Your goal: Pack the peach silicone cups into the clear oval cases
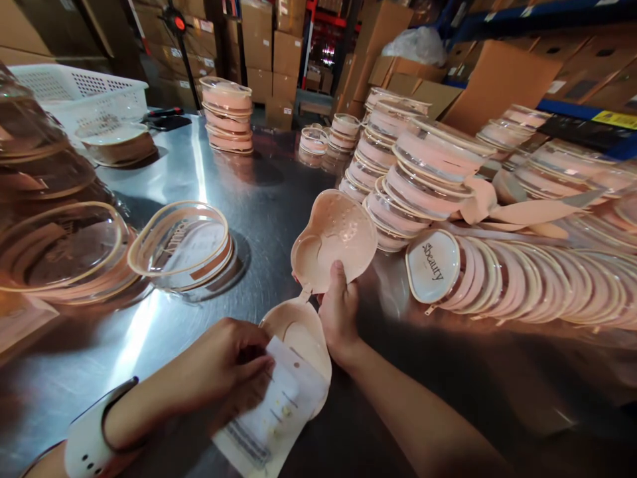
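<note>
My right hand grips a peach-pink, two-lobed piece, thumb pressed on the inside of its upper lobe. That lobe is shallow and curved, with small raised dots. A narrow strip joins it to the lower lobe, which spreads open below. My left hand pinches the upper left edge of a white printed packet with a hole near its top. The packet lies in front of the lower lobe and hides part of it. A pale watch is on my left wrist.
Clear zip pouches with peach trim lie at left, near a white basket. Tall pouch stacks stand at right, beside a leaning row of pouches. Another stack is at the metal table's far edge. Cardboard boxes fill the background.
</note>
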A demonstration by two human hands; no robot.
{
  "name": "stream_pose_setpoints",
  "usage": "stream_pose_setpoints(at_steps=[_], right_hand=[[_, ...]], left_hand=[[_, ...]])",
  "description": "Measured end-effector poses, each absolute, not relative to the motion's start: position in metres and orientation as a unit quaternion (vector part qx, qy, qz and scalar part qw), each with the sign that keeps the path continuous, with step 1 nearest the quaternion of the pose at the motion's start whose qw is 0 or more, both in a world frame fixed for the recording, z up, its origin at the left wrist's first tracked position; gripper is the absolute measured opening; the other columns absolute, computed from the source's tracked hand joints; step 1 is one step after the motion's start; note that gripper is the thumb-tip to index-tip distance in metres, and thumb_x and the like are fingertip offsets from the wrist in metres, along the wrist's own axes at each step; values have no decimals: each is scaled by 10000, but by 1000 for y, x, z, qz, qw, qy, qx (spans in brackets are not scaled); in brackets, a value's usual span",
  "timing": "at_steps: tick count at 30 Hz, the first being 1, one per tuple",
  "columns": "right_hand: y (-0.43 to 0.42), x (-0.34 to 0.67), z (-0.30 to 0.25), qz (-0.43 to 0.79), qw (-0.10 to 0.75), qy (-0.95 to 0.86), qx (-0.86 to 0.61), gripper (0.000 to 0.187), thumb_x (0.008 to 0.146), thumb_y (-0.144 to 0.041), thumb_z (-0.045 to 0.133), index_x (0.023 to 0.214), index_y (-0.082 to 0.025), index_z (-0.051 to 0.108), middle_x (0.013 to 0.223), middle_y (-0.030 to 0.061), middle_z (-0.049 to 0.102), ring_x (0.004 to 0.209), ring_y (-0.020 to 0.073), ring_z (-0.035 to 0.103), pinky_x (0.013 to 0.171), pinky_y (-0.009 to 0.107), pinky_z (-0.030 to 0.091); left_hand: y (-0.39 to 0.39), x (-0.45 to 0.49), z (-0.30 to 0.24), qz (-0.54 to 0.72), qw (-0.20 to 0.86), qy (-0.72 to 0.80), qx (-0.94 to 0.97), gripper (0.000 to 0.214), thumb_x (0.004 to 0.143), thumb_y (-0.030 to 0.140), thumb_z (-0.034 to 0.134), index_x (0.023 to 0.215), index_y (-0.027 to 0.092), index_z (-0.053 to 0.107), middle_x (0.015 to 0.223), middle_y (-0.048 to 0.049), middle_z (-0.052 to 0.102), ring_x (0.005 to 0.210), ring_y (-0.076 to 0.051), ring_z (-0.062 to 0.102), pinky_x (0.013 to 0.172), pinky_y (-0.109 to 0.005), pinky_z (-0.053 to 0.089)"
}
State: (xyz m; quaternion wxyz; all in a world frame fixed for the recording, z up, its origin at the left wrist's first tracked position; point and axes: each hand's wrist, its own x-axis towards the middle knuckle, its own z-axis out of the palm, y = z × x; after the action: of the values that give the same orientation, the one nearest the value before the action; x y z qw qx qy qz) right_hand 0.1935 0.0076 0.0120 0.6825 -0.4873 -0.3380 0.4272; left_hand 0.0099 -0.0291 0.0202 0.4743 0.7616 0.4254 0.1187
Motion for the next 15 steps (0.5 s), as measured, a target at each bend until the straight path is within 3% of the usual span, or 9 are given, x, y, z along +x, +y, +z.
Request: stream_pose_setpoints(at_steps=[4, 10, 15], right_hand=[[10, 193, 11, 430, 691, -318, -486, 469, 878, -575, 577, 1124, -184, 656, 998, 86, 761, 949, 271, 728, 763, 374, 605], [12, 190, 17, 537, 668, -211, -469, 402, 805, -492, 623, 1066, -186, 638, 879, 52, 757, 679, 230, 725, 671, 377, 623], [10, 188, 23, 565, 663, -183, -456, 390, 789, -500, 625, 1012, -180, 638, 828, 54, 757, 645, 241, 720, 658, 385, 623]], left_hand=[[-29, 10, 19, 113, 467, 424, 768, 235, 873, 286, 566, 665, 183, 605, 651, 24, 602, 589, -117, 498, 549, -229, 346], [-29, 10, 20, 115, 460, 427, 770, 258, 871, 306, 573, 651, 180, 612, 632, 26, 591, 572, -113, 467, 536, -235, 326], [-29, 10, 22, 100, 465, 429, 768, 242, 872, 305, 561, 670, 179, 607, 658, 16, 607, 593, -121, 491, 553, -242, 348]])
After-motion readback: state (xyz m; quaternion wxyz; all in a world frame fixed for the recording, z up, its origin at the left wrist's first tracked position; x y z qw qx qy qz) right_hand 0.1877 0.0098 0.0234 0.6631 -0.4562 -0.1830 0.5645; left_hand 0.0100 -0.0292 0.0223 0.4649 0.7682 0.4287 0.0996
